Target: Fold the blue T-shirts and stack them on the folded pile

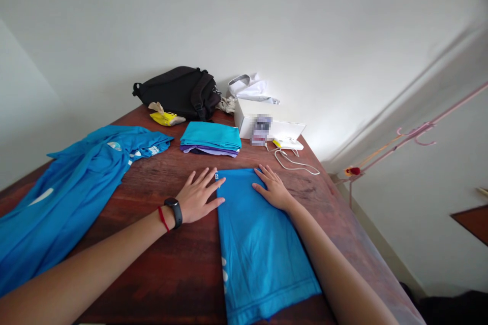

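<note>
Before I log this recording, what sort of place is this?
Likely a room in a home: a wooden table bears a black backpack and a stack of folded fabric.

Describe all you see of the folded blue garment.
The folded blue garment lies flat on the wooden table, a long strip, hemmed end nearest. The fabric looks thin and smooth, lightly wrinkled, with white marks along its left edge. The left hand touches its far left edge; the right hand rests on its far right corner.

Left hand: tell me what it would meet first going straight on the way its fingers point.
Likely the folded cloth stack, apart from the blue garment the left hand overlaps in view; depth is hard to judge.
</note>
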A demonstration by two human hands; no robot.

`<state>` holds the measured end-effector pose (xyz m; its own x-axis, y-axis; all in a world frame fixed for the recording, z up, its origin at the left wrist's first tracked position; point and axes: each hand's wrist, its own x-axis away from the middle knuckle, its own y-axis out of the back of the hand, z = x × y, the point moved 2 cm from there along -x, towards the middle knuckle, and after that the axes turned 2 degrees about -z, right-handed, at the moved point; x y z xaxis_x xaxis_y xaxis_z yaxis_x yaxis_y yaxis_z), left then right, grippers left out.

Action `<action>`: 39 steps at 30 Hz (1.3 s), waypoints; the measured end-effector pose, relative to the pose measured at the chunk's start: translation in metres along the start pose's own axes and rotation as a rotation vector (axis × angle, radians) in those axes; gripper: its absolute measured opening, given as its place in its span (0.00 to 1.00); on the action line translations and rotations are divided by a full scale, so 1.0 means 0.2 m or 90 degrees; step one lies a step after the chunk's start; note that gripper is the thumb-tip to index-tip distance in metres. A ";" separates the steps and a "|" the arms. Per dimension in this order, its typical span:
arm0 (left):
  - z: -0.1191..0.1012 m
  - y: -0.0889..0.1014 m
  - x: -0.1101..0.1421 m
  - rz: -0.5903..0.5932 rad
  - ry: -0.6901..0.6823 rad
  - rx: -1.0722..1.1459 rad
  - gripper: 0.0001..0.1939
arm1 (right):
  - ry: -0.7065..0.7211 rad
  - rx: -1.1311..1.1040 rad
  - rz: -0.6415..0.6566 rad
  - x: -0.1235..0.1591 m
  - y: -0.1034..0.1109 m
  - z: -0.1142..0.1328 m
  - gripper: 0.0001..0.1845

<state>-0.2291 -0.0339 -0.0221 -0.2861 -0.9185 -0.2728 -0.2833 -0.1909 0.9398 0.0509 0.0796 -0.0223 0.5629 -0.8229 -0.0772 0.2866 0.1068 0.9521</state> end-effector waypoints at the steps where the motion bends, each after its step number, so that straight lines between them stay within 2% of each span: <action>1: 0.00 0.00 0.00 0.001 0.001 0.001 0.32 | -0.001 -0.002 -0.001 0.00 0.00 0.00 0.37; 15: -0.01 0.00 0.00 0.028 0.010 -0.012 0.33 | 0.005 -0.042 -0.016 0.00 0.02 0.00 0.34; 19: -0.01 0.00 -0.01 0.047 0.011 -0.012 0.34 | 0.017 -0.072 -0.041 0.00 0.01 -0.01 0.34; 23: 0.00 0.01 -0.01 0.050 0.016 -0.011 0.34 | 0.035 -0.144 -0.099 0.01 0.01 -0.03 0.32; 28: 0.00 0.00 -0.02 0.052 0.032 0.004 0.34 | 0.044 -0.283 -0.278 0.02 0.07 -0.04 0.23; 30: 0.01 0.00 -0.02 0.049 0.038 0.008 0.35 | 0.046 -0.303 -0.321 0.03 0.09 -0.03 0.20; 36: 0.01 -0.01 -0.02 0.028 0.037 0.021 0.36 | 0.077 -0.268 -0.287 0.04 0.09 0.03 0.16; 39: 0.01 -0.01 -0.02 0.025 0.034 0.020 0.36 | 0.059 -0.255 -0.261 0.05 0.09 0.03 0.15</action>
<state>-0.2291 -0.0288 -0.0234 -0.2482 -0.9424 -0.2241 -0.3018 -0.1446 0.9423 0.0556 0.0701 -0.0047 0.4044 -0.7908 -0.4594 0.7566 0.0071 0.6538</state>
